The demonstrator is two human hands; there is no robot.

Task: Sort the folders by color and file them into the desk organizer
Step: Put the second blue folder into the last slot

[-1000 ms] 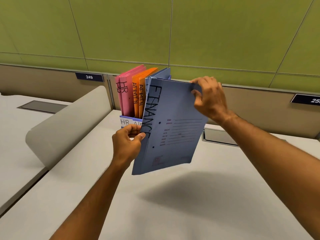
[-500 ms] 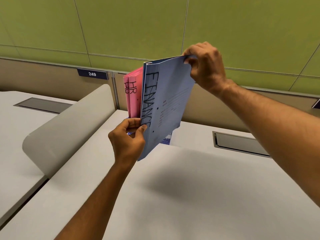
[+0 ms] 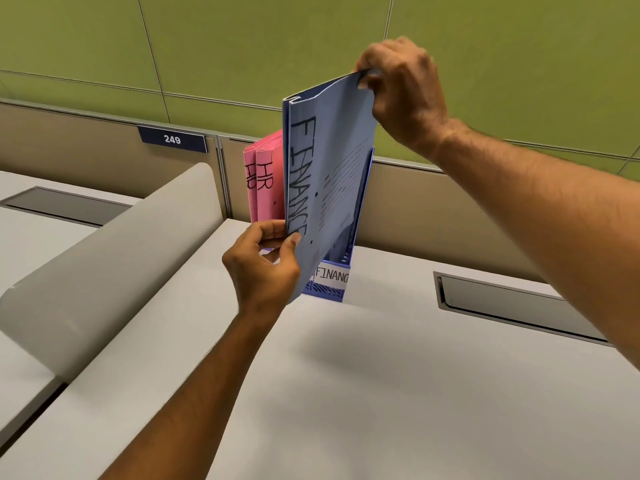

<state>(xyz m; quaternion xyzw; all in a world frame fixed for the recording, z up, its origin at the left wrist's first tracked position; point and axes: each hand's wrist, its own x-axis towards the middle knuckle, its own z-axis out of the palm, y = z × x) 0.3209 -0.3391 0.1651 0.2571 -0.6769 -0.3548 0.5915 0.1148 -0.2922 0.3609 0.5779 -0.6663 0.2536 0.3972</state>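
Currently the blue FINANCE folder (image 3: 325, 174) is held upright above the blue desk organizer (image 3: 332, 284), lower edge at the slot labelled FINANC. Right hand (image 3: 401, 88) pinches its top corner; left hand (image 3: 266, 261) pinches the spine's lower end. Two pink HR folders (image 3: 261, 178) stand filed just left. Organizer sits on the grey desk (image 3: 381, 393).

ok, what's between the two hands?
Head view: only the blue folder spans it. The right hand pinches its top corner; the left hand holds its lower spine.
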